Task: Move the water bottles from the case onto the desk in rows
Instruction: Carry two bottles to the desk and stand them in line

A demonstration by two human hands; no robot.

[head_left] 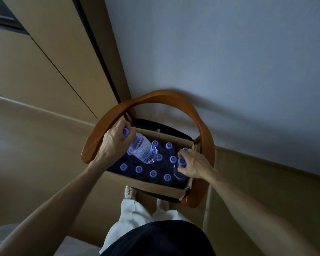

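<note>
An open cardboard case (148, 184) rests on a chair seat and holds several upright water bottles with purple caps (153, 173). My left hand (115, 143) grips the neck of a clear water bottle (143, 150), which is lifted out and tilted over the case's left side. At the case's right edge, my right hand (192, 166) is closed around the neck of a second bottle (181, 161) that still stands among the others. The desk is not in view.
The case sits on a wooden chair with a curved armrest (155, 97) ringing it on the far side and both flanks. A pale wall (220, 52) rises behind, wooden panels (44, 61) at left. My legs and shoes (129, 193) stand just before the chair.
</note>
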